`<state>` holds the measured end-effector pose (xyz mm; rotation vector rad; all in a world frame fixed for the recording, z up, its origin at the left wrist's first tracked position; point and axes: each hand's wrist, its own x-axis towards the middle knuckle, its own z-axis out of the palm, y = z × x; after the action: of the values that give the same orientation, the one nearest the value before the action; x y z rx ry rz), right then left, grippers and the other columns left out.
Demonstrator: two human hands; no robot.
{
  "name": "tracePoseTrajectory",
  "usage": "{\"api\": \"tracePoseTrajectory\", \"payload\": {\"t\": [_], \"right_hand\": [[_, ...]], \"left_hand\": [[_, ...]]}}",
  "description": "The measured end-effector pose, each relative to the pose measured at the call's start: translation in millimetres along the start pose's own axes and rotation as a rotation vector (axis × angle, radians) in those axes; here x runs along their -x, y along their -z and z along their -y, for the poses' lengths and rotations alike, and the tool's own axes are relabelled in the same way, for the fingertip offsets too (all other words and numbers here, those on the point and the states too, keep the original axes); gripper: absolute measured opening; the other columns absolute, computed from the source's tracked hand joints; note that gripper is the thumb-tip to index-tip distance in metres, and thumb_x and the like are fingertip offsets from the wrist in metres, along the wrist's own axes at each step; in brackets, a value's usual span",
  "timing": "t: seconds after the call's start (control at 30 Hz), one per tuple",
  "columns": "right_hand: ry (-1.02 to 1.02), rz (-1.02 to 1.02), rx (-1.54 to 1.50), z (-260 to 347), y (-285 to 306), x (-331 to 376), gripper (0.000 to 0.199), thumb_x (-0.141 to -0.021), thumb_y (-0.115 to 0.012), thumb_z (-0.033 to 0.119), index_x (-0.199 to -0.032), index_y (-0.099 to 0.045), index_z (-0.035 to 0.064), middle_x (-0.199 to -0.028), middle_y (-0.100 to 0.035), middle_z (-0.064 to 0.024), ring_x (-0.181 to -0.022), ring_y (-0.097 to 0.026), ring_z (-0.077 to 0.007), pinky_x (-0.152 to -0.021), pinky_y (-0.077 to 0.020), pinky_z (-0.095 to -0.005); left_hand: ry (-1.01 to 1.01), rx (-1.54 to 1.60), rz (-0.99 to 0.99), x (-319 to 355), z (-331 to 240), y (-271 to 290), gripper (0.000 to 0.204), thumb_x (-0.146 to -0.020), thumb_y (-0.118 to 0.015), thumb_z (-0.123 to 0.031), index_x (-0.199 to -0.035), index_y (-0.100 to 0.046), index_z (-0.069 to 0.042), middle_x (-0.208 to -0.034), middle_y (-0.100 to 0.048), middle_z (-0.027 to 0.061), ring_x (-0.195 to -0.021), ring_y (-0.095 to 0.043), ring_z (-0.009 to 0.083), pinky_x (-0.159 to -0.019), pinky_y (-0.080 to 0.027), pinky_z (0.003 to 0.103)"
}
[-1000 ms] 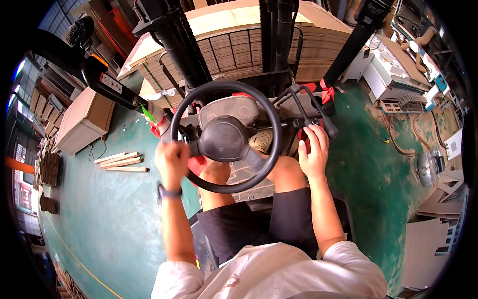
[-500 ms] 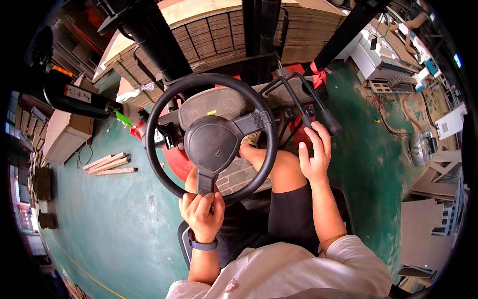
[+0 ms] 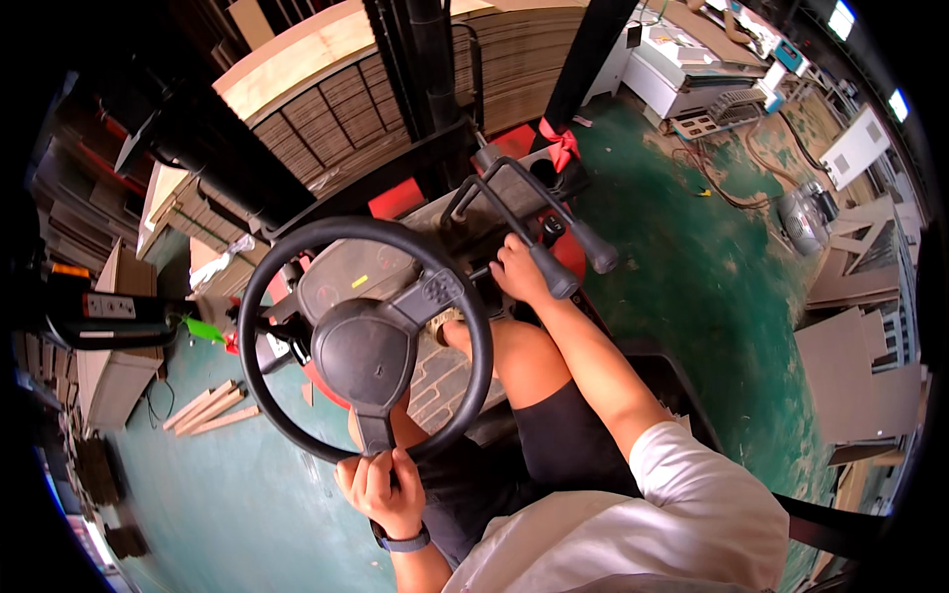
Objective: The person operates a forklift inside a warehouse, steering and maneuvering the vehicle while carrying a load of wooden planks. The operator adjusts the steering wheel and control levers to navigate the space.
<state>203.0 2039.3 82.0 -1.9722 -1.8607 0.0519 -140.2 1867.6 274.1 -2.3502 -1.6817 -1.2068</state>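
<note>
Since half a second ago, moved a little: left hand (image 3: 381, 486) now at the very bottom of the steering wheel (image 3: 364, 339), slightly lower and more to the middle than before; right hand (image 3: 519, 269) off the thigh area and forward, up to the levers.

Left hand closed around the lower rim of the black wheel, just below the bottom spoke, fingers wrapped over it, dark watch (image 3: 401, 542) on the wrist. Right hand closed on a black lever (image 3: 514, 225) beside the wheel, arm stretched forward over the right knee (image 3: 499, 348). Second lever (image 3: 563, 219) just to the right of it, knob free and untouched.

Wheel directly in front of the body, above the lap, its hub facing up. Behind it, a grey dashboard (image 3: 341, 280) with red parts, then the black mast (image 3: 425, 69) and a tall stack of brown boards (image 3: 326, 109). Green floor (image 3: 682, 267) on both sides; a few wooden strips (image 3: 213, 407) lying on the left, white machines (image 3: 682, 74) far on the right. White shirt (image 3: 643, 534) and black shorts (image 3: 563, 445) at the lower edge.
</note>
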Motion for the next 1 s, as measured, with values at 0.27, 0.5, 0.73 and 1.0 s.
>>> {"api": "tracePoseTrajectory", "payload": {"t": [0.27,0.5,0.73,1.0], "right_hand": [[-0.047,-0.149,-0.191,-3.9,53.6,150.7,0.012,-0.080,-0.074,0.013,-0.091,-0.070,0.0098,-0.094,-0.067,-0.0090,-0.094,-0.064,-0.0347,-0.085,-0.0530,-0.0465],[-0.168,-0.305,-0.101,27.5,64.6,123.4,0.019,-0.078,-0.070,0.011,-0.097,-0.070,0.0108,-0.103,-0.066,-0.0047,-0.111,-0.059,-0.0281,-0.100,-0.0429,-0.0462],[-0.176,-0.287,-0.262,23.0,59.6,124.5,0.023,-0.077,-0.070,0.005,-0.099,-0.069,0.0102,-0.105,-0.065,-0.0043,-0.115,-0.060,-0.0273,-0.104,-0.0421,-0.0461],[-0.221,-0.294,-0.400,6.6,54.8,140.0,0.021,-0.076,-0.066,0.001,-0.094,-0.071,0.0100,-0.099,-0.069,-0.0075,-0.106,-0.063,-0.0313,-0.095,-0.0456,-0.0483]], "left_hand": [[-0.021,-0.051,-0.016,-4.9,11.6,-7.2,0.014,-0.090,-0.067,0.001,-0.078,-0.060,-0.002,-0.069,-0.054,0.0094,-0.071,-0.048,0.0301,-0.063,-0.039,0.042],[-0.001,-0.064,-0.075,-12.4,14.7,-14.3,0.018,-0.098,-0.064,-0.001,-0.080,-0.061,0.004,-0.069,-0.050,0.0163,-0.068,-0.048,0.0327,-0.061,-0.039,0.045],[0.061,-0.016,-0.138,-19.1,-8.3,-19.4,0.029,-0.098,-0.067,-0.013,-0.073,-0.063,0.001,-0.064,-0.051,0.0180,-0.060,-0.048,0.0368,-0.059,-0.039,0.048],[0.139,-0.154,-0.140,5.1,13.0,-9.6,0.024,-0.104,-0.063,-0.013,-0.087,-0.065,0.005,-0.077,-0.052,0.0151,-0.066,-0.050,0.0283,-0.059,-0.041,0.040]]}}
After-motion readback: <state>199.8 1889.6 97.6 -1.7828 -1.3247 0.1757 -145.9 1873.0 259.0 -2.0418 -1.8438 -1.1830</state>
